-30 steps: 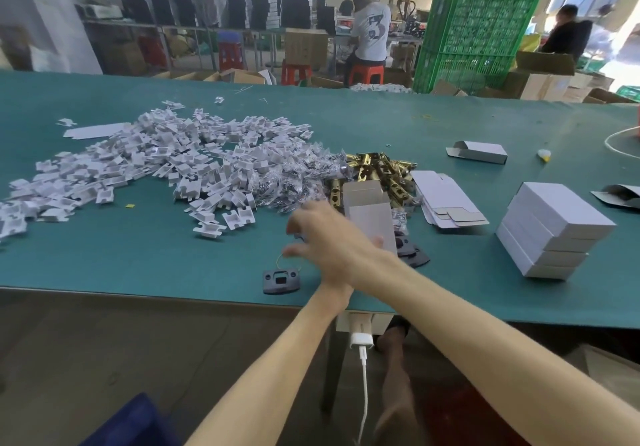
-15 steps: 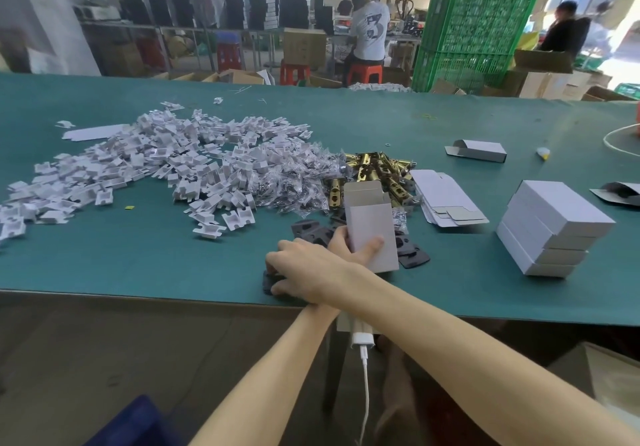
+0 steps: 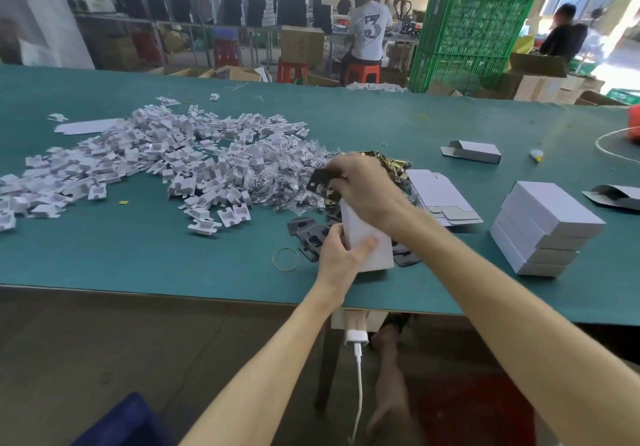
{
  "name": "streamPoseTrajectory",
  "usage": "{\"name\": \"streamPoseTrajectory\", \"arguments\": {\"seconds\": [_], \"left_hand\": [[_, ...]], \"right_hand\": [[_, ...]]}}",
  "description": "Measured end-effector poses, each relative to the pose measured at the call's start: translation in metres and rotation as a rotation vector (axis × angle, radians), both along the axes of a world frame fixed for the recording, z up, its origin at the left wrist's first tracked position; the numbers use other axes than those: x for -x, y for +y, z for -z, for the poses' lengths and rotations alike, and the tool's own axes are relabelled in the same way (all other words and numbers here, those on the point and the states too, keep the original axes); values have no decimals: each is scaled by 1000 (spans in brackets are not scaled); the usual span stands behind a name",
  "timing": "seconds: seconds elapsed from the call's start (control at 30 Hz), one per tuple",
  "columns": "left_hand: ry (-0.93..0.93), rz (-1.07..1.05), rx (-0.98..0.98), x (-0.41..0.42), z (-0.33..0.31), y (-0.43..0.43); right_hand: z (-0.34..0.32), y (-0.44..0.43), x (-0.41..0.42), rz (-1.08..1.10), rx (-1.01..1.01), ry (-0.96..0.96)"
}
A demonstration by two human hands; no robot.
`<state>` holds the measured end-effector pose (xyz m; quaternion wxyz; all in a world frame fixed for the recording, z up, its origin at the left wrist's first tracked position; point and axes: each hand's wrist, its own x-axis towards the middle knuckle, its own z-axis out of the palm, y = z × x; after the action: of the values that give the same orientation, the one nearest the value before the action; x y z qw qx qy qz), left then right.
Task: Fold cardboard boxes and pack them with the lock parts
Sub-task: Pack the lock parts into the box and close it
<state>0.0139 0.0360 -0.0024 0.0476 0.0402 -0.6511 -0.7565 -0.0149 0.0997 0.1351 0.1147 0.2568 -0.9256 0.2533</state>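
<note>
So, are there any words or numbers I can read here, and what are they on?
"3": large, on the back of a seated person's white shirt.
Smaller marks above that 3: too blurred to read.
The stacked white boxes show no print.

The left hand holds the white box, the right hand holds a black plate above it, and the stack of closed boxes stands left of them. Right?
No. The head view shows the stack of closed boxes to the right of the white box; the rest holds.
</note>
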Motion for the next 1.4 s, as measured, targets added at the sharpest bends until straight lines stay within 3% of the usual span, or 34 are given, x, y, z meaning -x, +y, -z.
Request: {"name": "streamPoseTrajectory", "arguments": {"seconds": [0.2,0.6,0.93,1.03,1.2,1.27,1.4], "left_hand": [[30,23,-34,2,3,0],[46,36,-61,1,5,0],[68,53,-35,0,5,0],[69,52,-42,0,5,-1],[75,51,-50,0,6,-2],[72,38,-42,1,6,-1],[70,26,-29,2,8,-1]], "right_hand": [[-11,42,20,129,-171,28],[5,52,16,9,-360,-137],[-5,49,13,40,-445,-196],[-12,54,14,36,-331,-167],[-1,72,30,173,215,13],[19,83,44,319,221,-17],[73,98,49,428,33,-278]]}}
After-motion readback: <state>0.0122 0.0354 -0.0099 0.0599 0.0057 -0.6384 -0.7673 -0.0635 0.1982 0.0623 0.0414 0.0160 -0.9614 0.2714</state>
